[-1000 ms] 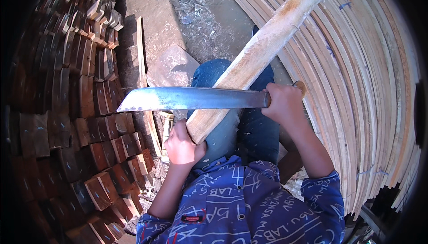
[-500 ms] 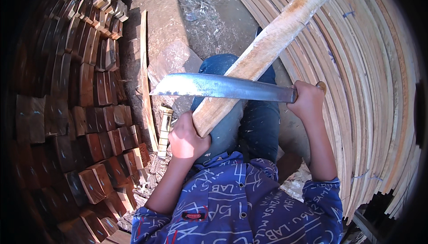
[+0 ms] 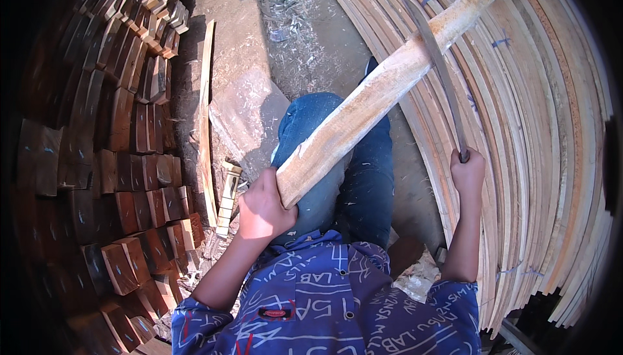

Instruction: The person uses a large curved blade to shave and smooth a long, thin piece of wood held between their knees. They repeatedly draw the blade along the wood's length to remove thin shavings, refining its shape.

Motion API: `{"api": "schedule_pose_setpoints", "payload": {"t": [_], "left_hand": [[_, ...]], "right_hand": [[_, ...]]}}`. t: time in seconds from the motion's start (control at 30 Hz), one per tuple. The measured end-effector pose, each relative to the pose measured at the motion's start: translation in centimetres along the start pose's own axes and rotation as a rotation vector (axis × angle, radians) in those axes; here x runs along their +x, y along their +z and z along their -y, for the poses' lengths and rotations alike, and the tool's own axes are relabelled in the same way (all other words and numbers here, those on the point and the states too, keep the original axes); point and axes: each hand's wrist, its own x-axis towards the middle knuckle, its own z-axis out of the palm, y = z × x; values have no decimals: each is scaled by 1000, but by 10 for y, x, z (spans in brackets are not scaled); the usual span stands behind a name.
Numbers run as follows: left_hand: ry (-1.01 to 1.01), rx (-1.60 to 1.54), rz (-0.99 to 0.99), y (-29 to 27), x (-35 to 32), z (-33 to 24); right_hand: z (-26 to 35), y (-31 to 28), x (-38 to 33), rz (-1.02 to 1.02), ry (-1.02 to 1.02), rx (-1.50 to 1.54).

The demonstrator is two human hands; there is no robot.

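- Wooden plank point(image 3: 363, 113) slants over the jeans point(image 3: 308, 118), left grip point(image 3: 266, 206) clamped on its near end.
- Long knife point(image 3: 448, 87) passes across the plank's far half, right grip point(image 3: 468, 170) clamped on its near end.

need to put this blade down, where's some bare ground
Mostly bare ground lies between the thin strip and the shavings, beyond the flat sheet; a narrower patch separates jeans from slats. Crowded: stacked blocks left, slats right, behind the blade.
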Motion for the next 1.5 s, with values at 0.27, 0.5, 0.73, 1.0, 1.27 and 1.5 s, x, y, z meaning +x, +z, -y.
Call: {"api": "schedule_pose_setpoints", "payload": {"t": [0.27,0.5,0.73,1.0,1.27,1.5], "left_hand": [[11,-10,151,-8,5,12],[72,-44,25,5,5,25],[68,-25,4,10,6,9],[56,-33,-45,12,6,7],[80,-44,-52,8,12,12],[49,-10,-43,10,14,6]], "right_hand": [[95,33,-42,176,-403,56],[112,55,-43,122,-636,97],[91,52,-30,29,-567,40],[50,39,-31,-79,-474,-49],[-24,-5,14,-190,91,22],[-1,72,-50,36,35,403]]}}
